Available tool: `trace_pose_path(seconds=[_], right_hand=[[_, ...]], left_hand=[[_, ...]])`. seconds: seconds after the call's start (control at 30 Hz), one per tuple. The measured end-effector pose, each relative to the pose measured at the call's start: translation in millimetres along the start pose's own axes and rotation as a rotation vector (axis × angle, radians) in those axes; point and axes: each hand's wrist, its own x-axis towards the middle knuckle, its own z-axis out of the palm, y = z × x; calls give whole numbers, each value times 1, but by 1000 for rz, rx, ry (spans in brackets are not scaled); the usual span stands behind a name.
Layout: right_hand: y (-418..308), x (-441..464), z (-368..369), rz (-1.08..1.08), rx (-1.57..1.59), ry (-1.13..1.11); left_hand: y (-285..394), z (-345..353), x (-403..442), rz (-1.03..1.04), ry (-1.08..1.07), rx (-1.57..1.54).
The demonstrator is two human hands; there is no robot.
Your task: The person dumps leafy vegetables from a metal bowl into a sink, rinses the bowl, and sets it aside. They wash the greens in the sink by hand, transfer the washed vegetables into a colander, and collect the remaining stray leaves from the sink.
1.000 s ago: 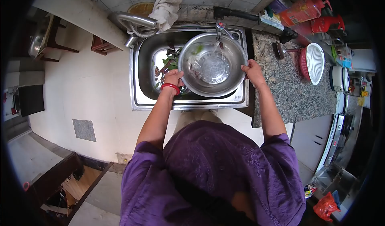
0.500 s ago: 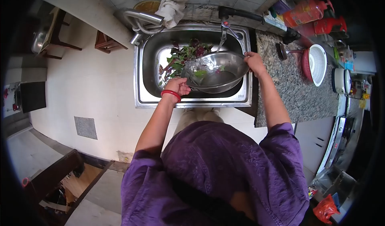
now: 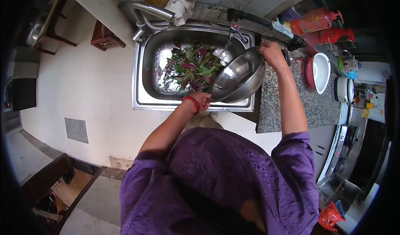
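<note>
A stainless steel basin is tilted steeply over the right side of the sink, its opening turned towards the left. My right hand grips its raised upper-right rim. At the lower-left rim, near the sink's front edge, my left hand holds the basin with fingers closed; a red bangle is on that wrist. Green and purple leafy vegetables lie in a wet heap in the sink, left of the basin. No leaves show inside the basin.
A gooseneck faucet rises at the sink's back left, and a smaller tap at the back right. White cloth hangs behind. On the granite counter stand a white and red colander and red pump bottles.
The basin has tipped much further to the left, and the water and leaves in it are out. The heap of leaves in the sink is larger. My right hand has risen with the rim.
</note>
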Motion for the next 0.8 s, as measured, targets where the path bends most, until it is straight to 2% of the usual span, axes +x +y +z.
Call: trace_pose_path(seconds=[0.07,0.1,0.17,0.2,0.3,0.43,0.5,0.57,0.6,0.7,0.8], right_hand=[[17,-2,2,11,119,-16],[30,-2,8,3,188,-14],[58,-3,25,-26,333,-5],[68,-4,34,-48,411,3],[74,-13,52,85,355,-89],[88,-10,84,12,282,-96],[103,-2,96,-54,8,-119],[77,-11,87,-44,-354,-197],[76,-6,93,15,-424,-248],[78,25,134,87,-305,-157],[42,48,164,-8,-345,-38]], left_hand=[[19,17,-45,6,31,-19],[22,8,-41,76,113,-14],[29,-6,-43,314,-13,-151],[35,-19,-35,317,23,-142],[53,-11,-72,411,100,-19],[52,11,-94,424,148,-164],[47,-9,-73,364,66,-171],[39,-14,-62,374,191,-90],[36,1,-72,430,248,-69],[32,30,-93,463,342,70],[36,41,-100,515,386,75]])
